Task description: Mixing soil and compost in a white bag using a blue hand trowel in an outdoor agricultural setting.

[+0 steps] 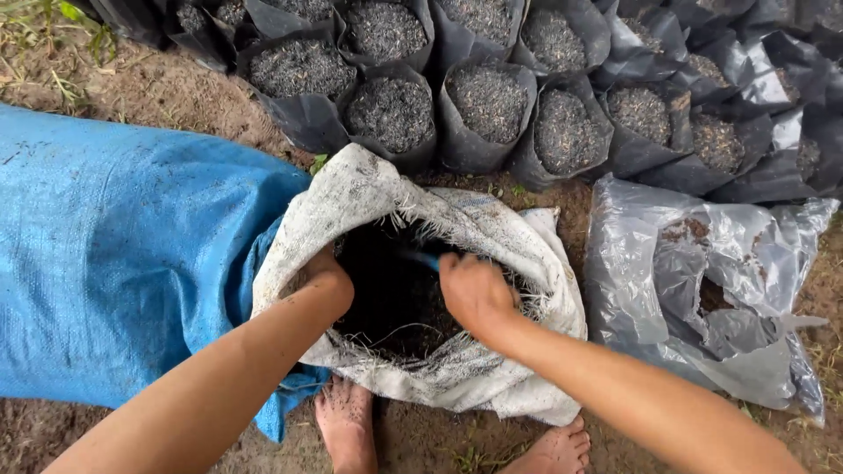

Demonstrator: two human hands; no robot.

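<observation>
A white woven sack (492, 241) stands open in front of me, its mouth rolled back, with dark soil (391, 294) inside. My left hand (325, 276) reaches into the sack at its left rim; its fingers are hidden in the dark. My right hand (474, 290) is closed around a blue handle (423, 258) of a tool that points into the soil. The tool's working end is hidden.
Several black plastic grow bags (391, 114) filled with dark soil stand in rows beyond the sack. A blue woven sack (114, 263) lies at the left. Crumpled grey plastic (702, 290) lies at the right. My bare feet (347, 421) rest on the dirt ground below.
</observation>
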